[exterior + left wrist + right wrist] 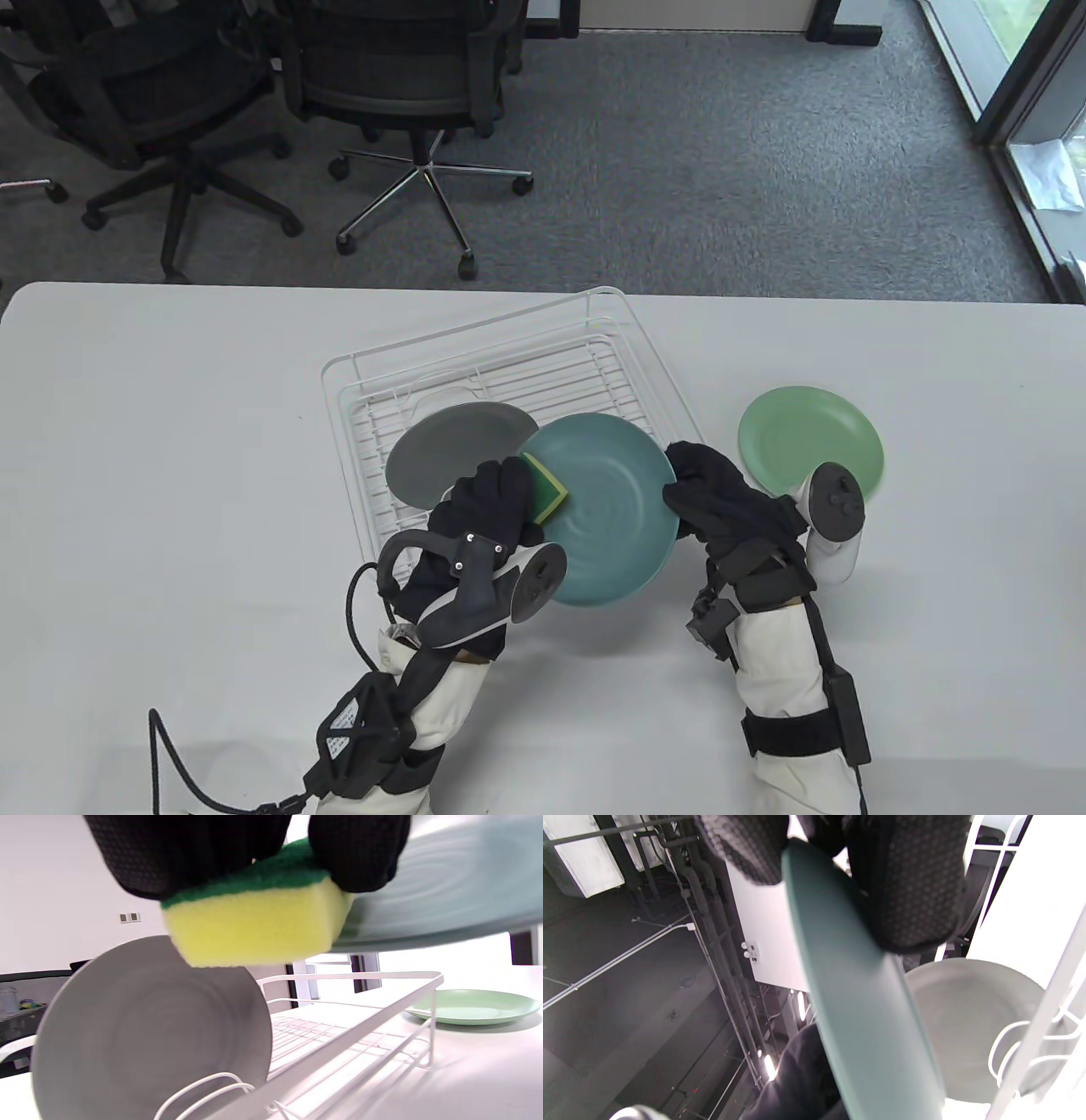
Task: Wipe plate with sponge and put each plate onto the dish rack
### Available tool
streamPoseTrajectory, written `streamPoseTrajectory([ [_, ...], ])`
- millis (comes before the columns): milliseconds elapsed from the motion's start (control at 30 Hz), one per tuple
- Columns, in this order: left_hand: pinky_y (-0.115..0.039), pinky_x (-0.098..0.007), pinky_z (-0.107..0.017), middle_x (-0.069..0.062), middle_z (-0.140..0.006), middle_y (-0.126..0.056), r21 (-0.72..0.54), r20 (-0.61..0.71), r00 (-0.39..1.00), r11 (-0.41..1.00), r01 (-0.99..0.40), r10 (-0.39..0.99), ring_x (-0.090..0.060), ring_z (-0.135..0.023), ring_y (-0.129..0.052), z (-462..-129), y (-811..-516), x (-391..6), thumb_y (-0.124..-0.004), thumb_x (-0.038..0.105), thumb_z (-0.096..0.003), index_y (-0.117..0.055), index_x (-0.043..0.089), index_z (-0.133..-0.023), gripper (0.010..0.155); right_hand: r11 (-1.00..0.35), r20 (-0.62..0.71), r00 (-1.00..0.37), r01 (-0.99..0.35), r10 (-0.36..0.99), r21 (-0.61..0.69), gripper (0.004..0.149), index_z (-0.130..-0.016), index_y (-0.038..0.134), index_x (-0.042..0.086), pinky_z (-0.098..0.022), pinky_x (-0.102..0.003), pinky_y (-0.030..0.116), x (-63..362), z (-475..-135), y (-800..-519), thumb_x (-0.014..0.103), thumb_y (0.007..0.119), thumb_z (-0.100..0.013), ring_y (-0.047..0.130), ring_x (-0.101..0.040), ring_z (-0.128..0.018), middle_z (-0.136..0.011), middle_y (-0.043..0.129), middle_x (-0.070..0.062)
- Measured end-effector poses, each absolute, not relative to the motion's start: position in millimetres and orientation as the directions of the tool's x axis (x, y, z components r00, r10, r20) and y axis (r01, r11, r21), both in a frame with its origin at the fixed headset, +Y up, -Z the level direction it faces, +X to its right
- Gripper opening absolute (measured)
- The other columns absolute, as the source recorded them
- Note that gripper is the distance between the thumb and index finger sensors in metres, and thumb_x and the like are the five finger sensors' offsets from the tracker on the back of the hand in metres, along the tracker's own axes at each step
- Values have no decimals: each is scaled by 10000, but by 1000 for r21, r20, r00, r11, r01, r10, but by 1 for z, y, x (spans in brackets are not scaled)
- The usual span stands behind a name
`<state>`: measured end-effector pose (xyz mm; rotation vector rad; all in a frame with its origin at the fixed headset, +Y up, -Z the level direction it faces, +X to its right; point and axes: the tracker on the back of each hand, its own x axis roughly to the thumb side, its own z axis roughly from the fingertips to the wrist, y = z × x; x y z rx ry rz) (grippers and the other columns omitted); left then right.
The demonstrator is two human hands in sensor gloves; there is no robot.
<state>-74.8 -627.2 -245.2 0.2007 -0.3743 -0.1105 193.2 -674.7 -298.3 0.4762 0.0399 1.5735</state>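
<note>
Pressing the sponge (545,494) on the teal plate (607,509), the left hand (488,509) half hides it; the right hand (713,501) pinches the rim, fingertips probably behind.

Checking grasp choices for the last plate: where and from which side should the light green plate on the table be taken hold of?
Probably at its raised rim on the near right edge. The light green plate lies flat on the table, right of the dish rack, so pinch the rim from that open side.
</note>
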Motion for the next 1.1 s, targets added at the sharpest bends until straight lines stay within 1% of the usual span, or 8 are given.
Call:
streamPoseTrajectory([
  [233,-878,-419,-554,-205,-1039,-806,161,438,895,987,17,-87,-359,-842,-938,-237,-623,-65,-803,447,-502,-597,78,-1108,739,-57,271,21,-959,962,276,579,-1037,440,-80,-480,-423,891,194,-298,-676,227,702,-621,873,-502,-683,-966,603,-435],
  [367,-877,-418,-556,-201,-1040,-807,142,496,866,990,-13,-60,-359,-842,-938,-231,-622,-56,-802,448,-501,-598,82,-1108,737,-68,271,13,-955,962,287,581,-1038,437,-81,-484,-427,888,187,-298,-675,226,702,-621,869,-506,-687,-969,596,-435],
  [467,-878,-418,-556,-200,-1037,-807,119,545,838,991,-66,-10,-359,-842,-939,-228,-622,-50,-799,445,-503,-599,81,-1106,732,-88,278,2,-946,961,312,580,-1037,440,-82,-482,-430,889,178,-297,-673,224,703,-620,870,-507,-686,-969,597,-437],
  [633,-882,-415,-554,-208,-1031,-805,163,566,824,982,-91,-18,-360,-833,-943,-221,-622,-43,-797,446,-503,-597,63,-1102,739,-137,286,-33,-926,958,352,581,-1035,447,-86,-476,-429,891,162,-295,-672,223,706,-617,873,-509,-679,-964,602,-441],
  [733,-883,-414,-553,-211,-1027,-803,210,552,832,974,-82,-48,-360,-830,-944,-218,-621,-41,-795,440,-505,-591,51,-1099,739,-149,289,-32,-908,957,391,576,-1032,460,-89,-467,-432,891,154,-294,-672,219,709,-614,875,-515,-668,-956,610,-447],
  [833,-881,-419,-552,-208,-1027,-804,288,513,852,956,-61,-100,-362,-830,-943,-218,-621,-43,-787,435,-512,-589,57,-1099,726,-161,297,-30,-891,954,426,569,-1032,466,-91,-463,-427,893,148,-292,-670,217,703,-617,880,-511,-661,-952,617,-449],
  [967,-875,-430,-556,-196,-1031,-805,310,469,875,950,-35,-121,-357,-836,-941,-223,-622,-49,-786,441,-510,-584,71,-1101,726,-174,306,-35,-881,952,440,564,-1029,483,-88,-450,-432,894,144,-292,-669,213,712,-610,887,-515,-649,-947,631,-449],
  [1100,-896,-411,-518,-213,-970,-859,379,366,922,925,-25,-124,-341,-769,-983,-233,-625,-63,-777,462,-506,-607,34,-1082,738,-196,324,-37,-860,945,472,561,-1022,509,-84,-435,-435,899,139,-291,-667,208,732,-598,894,-520,-633,-937,644,-454],
])
